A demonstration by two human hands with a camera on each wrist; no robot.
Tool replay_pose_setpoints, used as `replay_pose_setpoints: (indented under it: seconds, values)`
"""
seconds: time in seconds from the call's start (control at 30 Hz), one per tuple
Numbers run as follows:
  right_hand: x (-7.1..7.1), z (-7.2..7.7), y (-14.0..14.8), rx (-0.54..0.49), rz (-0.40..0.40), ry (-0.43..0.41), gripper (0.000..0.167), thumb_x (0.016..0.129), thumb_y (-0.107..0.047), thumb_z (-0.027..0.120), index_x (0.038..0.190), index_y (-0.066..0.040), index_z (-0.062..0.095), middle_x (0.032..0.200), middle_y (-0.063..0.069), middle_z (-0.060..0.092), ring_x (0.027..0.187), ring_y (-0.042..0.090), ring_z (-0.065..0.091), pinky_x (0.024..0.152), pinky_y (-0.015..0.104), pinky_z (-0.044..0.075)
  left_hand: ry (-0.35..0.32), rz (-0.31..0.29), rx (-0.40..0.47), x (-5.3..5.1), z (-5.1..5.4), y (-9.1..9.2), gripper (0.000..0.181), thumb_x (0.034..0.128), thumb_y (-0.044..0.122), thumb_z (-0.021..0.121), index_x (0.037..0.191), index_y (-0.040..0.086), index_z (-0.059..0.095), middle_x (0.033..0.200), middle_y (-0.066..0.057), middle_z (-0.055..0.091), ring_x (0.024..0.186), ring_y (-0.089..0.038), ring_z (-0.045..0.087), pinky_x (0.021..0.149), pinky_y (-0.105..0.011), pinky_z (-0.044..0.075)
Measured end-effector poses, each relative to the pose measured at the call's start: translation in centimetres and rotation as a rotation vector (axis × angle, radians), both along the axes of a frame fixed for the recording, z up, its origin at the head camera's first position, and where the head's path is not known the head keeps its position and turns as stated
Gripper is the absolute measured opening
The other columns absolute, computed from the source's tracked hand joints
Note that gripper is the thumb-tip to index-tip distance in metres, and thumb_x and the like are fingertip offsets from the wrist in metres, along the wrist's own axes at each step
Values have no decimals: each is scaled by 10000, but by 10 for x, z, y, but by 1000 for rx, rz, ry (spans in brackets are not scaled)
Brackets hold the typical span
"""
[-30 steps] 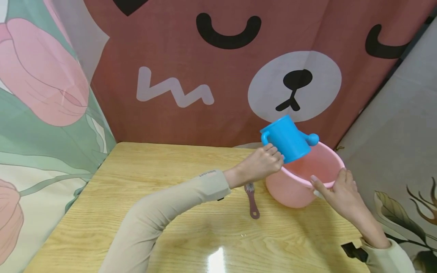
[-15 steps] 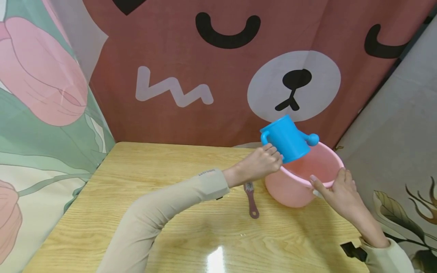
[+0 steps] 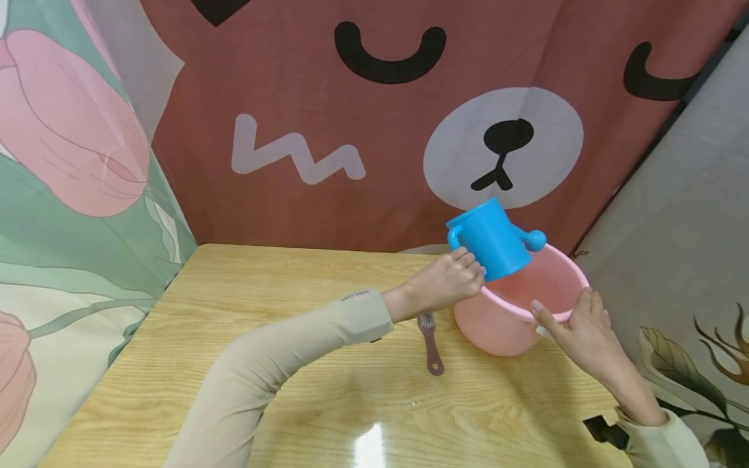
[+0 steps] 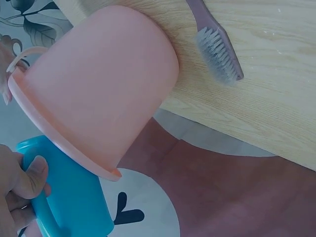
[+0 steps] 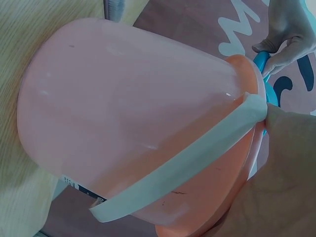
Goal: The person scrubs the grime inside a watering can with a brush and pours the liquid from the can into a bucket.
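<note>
My left hand grips a blue toy watering can by its handle. The can is tilted, its round spout head above the far rim of a pink bucket. Fingers and thumb wrap the handle in the left wrist view, where the left hand is partly cut off. On the bucket's near right side, my right hand holds the rim between thumb and fingers. The bucket's pale carrying handle hangs down its outside in the right wrist view. Whether water is flowing cannot be seen.
A scrubbing brush with a mauve handle lies on the wooden table, left of the bucket. Small drops show on the tabletop. A bear-print curtain hangs behind the table, with printed cloths at both sides.
</note>
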State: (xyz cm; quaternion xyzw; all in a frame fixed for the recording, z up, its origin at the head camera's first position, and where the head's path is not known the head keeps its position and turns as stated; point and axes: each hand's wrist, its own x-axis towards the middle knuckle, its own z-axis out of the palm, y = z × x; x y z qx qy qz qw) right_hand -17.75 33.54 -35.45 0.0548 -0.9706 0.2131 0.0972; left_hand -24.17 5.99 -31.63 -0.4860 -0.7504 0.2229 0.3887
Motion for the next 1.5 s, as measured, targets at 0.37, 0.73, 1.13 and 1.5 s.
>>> replay_pose_setpoints:
  seconds: [0.37, 0.73, 1.13, 1.5]
  values:
    - [2, 1, -1, -4, 2, -9, 1010, 1003, -479, 502, 1380, 313, 1, 1285, 528, 196, 1117, 672, 265, 876, 784, 257, -15, -3, 6, -1, 0, 1, 158, 1013, 191, 574, 1005, 158, 728, 863, 48, 680, 827, -113, 595, 826, -236, 460]
    - [1, 3, -1, 8, -8, -30, 1028, 1005, -494, 489, 1387, 303, -36, 1326, 544, 150, 1143, 695, 239, 886, 805, 255, -37, 18, -22, 0, 3, 4, 169, 1018, 203, 567, 1012, 160, 730, 867, 46, 684, 817, -116, 584, 820, -233, 449]
    - [1, 0, -2, 6, 3, 19, 1002, 998, -475, 516, 1368, 321, 35, 1250, 513, 225, 1100, 659, 272, 895, 780, 241, -33, 39, -66, 2, 3, 3, 187, 1022, 235, 558, 1049, 162, 729, 902, 42, 696, 843, -120, 597, 833, -236, 454]
    - [2, 0, -2, 17, -2, 30, 993, 993, -469, 531, 1351, 330, 63, 1193, 483, 260, 1035, 624, 297, 830, 765, 285, -36, 45, -101, 4, 4, 4, 188, 1001, 280, 602, 1102, 184, 729, 958, 42, 708, 883, -131, 597, 855, -254, 448]
